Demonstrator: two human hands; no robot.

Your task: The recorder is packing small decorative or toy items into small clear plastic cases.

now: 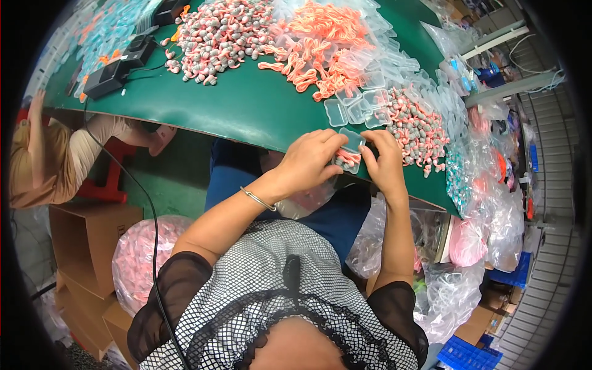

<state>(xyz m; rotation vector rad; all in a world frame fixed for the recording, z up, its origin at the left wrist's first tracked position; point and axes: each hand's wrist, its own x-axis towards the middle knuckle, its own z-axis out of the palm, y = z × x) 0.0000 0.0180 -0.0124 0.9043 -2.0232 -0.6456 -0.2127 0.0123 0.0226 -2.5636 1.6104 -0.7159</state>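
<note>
Between my two hands, at the table's front edge, is a small clear plastic box (pixel 353 140) with its lid raised. Coral cord and small grey-and-coral pieces (pixel 348 160) lie inside it. My left hand (pixel 311 157) grips the box's left side, fingers curled and thumb low. From the right, my right hand (pixel 385 161) holds it with bent fingers and thumb at the lid and rim. Just beyond lie several empty clear boxes (pixel 336 112). A pile of grey-and-coral rounded pieces (pixel 416 126) sits right of my right hand.
On the green table (pixel 203 111) lie a larger pile of grey-and-coral pieces (pixel 225 37), bundled orange cords (pixel 327 28) and black devices (pixel 106 79) with a cable. Teal pieces (pixel 456 176) lie at the right edge. Another person (pixel 46 154) sits left, near a cardboard box (pixel 92 237).
</note>
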